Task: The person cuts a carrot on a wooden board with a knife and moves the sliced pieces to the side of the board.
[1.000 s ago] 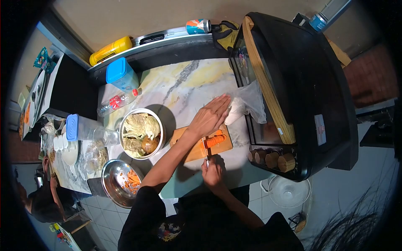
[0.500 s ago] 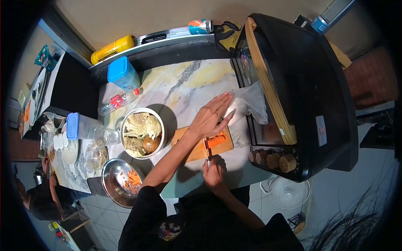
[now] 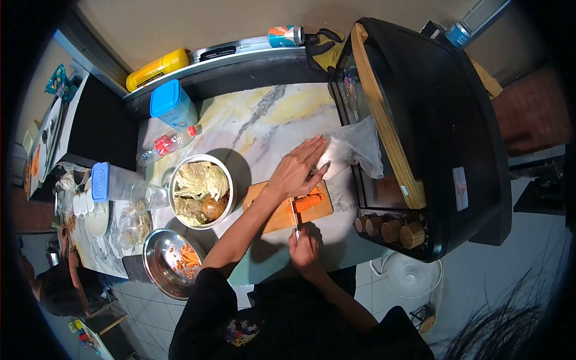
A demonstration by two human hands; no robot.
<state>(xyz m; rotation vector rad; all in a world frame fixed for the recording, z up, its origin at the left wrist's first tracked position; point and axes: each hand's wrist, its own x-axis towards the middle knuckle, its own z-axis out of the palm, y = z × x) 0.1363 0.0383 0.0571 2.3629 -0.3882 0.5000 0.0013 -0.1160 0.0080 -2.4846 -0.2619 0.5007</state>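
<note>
My left hand (image 3: 297, 170) lies flat with fingers spread across the far end of the wooden cutting board (image 3: 273, 216), fingertips touching a clear plastic bag (image 3: 355, 150). An orange carrot (image 3: 309, 201) rests on the board just under that hand. My right hand (image 3: 305, 246) is closed around a knife (image 3: 293, 213) whose blade stands on the board at the carrot's left end.
A metal bowl of cabbage (image 3: 201, 189) sits left of the board. A metal bowl with carrot pieces (image 3: 171, 261) sits at the counter's near edge. A black countertop oven (image 3: 420, 132) stands on the right. Containers, a bottle and another person (image 3: 60, 288) are at left.
My left hand has drawn back slightly from the plastic bag toward the carrot. The knife hand has stayed in place.
</note>
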